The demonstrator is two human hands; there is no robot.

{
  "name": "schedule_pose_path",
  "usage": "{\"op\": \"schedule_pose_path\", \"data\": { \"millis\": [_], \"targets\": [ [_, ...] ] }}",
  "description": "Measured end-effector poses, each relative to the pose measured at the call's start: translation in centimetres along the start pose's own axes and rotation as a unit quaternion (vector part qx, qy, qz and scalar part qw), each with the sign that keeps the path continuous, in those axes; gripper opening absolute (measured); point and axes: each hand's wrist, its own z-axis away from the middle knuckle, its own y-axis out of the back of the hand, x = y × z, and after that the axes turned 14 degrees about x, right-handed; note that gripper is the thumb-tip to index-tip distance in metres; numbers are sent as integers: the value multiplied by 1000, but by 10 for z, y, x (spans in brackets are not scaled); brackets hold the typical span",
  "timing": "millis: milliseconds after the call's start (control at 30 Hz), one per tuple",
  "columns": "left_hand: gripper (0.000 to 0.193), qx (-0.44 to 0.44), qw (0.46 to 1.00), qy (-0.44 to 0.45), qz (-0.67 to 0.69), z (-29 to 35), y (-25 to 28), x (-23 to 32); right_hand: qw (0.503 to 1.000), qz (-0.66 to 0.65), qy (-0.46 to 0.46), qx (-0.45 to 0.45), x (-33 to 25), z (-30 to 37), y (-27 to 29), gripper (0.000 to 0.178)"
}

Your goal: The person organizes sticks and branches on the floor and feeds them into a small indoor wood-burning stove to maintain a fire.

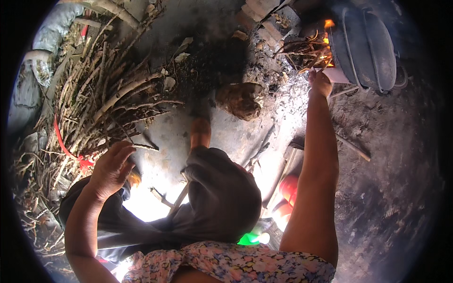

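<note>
My left hand [112, 167] hovers with fingers curled loosely at the near edge of a big pile of dry sticks [101, 89]; a thin twig tip lies at its fingertips, and I cannot tell whether it grips it. My right arm stretches far forward, and my right hand [320, 83] is closed on a pale flat piece [336, 74] held right at the burning twigs [306, 49]. Flames [326, 40] lick the side of a large black pot [365, 47] on the fire.
A rough lump of wood or stone [240, 100] sits on the ash-strewn ground between pile and fire. Bricks [264, 16] stand behind the fire. Loose sticks [351, 146] lie to the right. My knees in dark cloth [222, 193] fill the foreground.
</note>
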Motion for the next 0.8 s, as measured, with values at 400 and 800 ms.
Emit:
{"op": "schedule_pose_path", "data": {
  "millis": [400, 800],
  "targets": [
    [41, -75, 989, 18, -124, 51, 11, -55, 930, -129, 31, -342, 66, 309, 57, 21],
    [45, 160, 913, 217, -307, -5, 29, -195, 894, 278, -131, -327, 150, 358, 173, 25]
  ]
}}
